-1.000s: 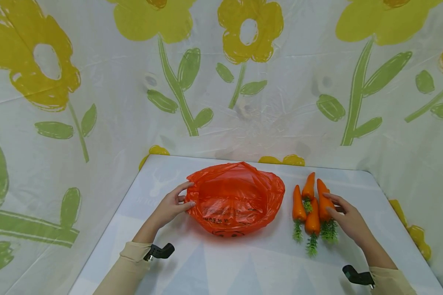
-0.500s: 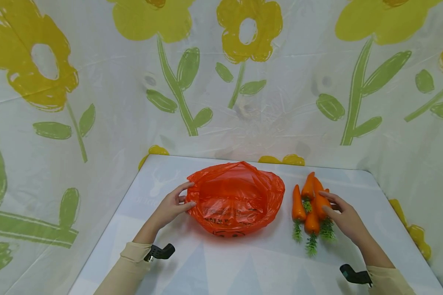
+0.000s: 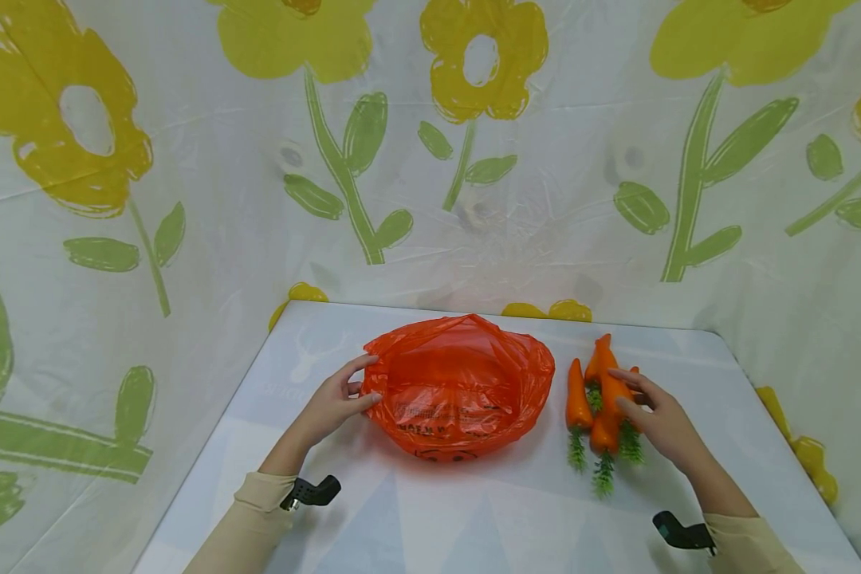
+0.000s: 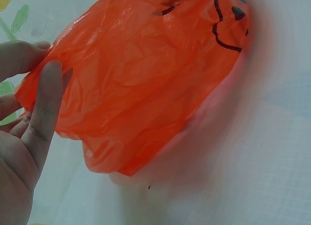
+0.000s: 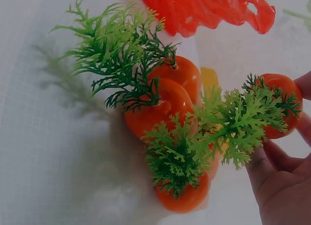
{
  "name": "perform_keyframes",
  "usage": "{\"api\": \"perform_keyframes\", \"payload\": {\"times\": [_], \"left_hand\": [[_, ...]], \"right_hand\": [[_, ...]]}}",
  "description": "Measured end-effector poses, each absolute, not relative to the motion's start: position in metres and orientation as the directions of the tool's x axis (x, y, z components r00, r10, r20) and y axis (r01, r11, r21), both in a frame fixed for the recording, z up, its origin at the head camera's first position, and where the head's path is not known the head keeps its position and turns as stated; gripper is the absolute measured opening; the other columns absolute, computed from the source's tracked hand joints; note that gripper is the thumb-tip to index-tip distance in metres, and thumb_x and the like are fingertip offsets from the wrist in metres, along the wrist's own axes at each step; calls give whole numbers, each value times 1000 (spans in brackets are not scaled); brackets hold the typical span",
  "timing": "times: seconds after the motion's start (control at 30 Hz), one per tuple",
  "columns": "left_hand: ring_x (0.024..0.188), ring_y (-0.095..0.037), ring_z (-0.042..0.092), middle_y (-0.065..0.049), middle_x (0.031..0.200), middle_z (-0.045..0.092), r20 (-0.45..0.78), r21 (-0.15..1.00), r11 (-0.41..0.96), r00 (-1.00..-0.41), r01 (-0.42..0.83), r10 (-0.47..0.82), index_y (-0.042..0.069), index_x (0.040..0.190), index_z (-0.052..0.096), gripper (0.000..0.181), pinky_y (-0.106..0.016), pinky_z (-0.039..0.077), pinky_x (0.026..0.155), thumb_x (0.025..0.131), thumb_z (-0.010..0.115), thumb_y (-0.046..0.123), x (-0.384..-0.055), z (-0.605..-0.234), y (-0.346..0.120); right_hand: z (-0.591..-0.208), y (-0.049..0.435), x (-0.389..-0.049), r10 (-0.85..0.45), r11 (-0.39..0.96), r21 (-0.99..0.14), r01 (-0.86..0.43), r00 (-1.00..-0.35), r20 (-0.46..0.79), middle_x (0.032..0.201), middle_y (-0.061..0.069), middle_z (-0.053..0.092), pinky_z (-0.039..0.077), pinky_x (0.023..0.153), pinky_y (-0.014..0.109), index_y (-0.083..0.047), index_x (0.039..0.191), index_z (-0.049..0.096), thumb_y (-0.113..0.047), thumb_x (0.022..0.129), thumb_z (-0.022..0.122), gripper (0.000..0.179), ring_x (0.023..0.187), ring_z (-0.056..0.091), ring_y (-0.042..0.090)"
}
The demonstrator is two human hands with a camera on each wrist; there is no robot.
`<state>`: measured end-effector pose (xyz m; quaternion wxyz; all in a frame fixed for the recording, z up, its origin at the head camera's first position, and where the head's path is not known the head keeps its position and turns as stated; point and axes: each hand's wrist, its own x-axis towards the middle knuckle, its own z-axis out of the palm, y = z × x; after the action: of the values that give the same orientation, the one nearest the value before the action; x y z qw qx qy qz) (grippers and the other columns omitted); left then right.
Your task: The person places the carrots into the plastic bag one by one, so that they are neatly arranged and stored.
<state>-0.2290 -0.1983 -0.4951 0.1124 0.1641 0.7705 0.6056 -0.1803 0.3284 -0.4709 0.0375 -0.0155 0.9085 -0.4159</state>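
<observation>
An orange-red plastic bag (image 3: 448, 430) stands on the table with its mouth spread wide and a printed face on its front. My left hand (image 3: 330, 402) pinches the bag's left rim; in the left wrist view the thumb (image 4: 46, 96) lies outside the film. Over on the right, my right hand (image 3: 660, 422) grips a toy carrot (image 3: 611, 387) with a green leafy top, held above the others. Its round crown (image 5: 285, 96) shows between the fingers in the right wrist view. Several more carrots (image 3: 577, 405) lie beneath and beside it, partly hidden.
The white table (image 3: 488, 510) has a pale triangle pattern and a rounded far corner. A curtain (image 3: 560, 159) with yellow flowers hangs behind it and along the sides. Dark wrist-camera mounts (image 3: 316, 490) jut inward from both wrists.
My right hand has lifted its carrot and moved left over the other carrots. My left hand and the bag stay nearly in place.
</observation>
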Motion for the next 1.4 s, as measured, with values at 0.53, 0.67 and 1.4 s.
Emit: {"api": "perform_keyframes", "payload": {"times": [0.53, 0.67, 1.4], "left_hand": [[98, -22, 69, -26, 137, 54, 43, 975, 185, -916, 126, 399, 9, 154, 39, 67, -32, 61, 77, 96, 72, 12, -228, -496, -199], [102, -25, 68, -26, 139, 53, 36, 973, 196, -916, 123, 399, 9, 154, 39, 67, -32, 61, 79, 96, 72, 14, -228, -497, -199], [106, -29, 67, -22, 146, 48, 14, 974, 204, -923, 100, 384, 12, 153, 41, 66, -32, 61, 79, 96, 73, 15, -226, -497, -197]], "right_hand": [[-457, 315, -179, -96, 637, -767, -73, -995, 14, 146, 24, 48, 53, 83, 36, -11, 153, 45, -36, 106, 54, 54, 121, 51, 41], [-455, 312, -179, -102, 628, -774, -80, -995, 20, 149, 23, 46, 53, 85, 34, -11, 153, 45, -37, 106, 54, 54, 123, 52, 42], [-448, 293, -185, -150, 596, -792, -136, -987, 56, 146, 21, 50, 55, 80, 26, -12, 152, 47, -34, 105, 57, 52, 115, 55, 37]]}}
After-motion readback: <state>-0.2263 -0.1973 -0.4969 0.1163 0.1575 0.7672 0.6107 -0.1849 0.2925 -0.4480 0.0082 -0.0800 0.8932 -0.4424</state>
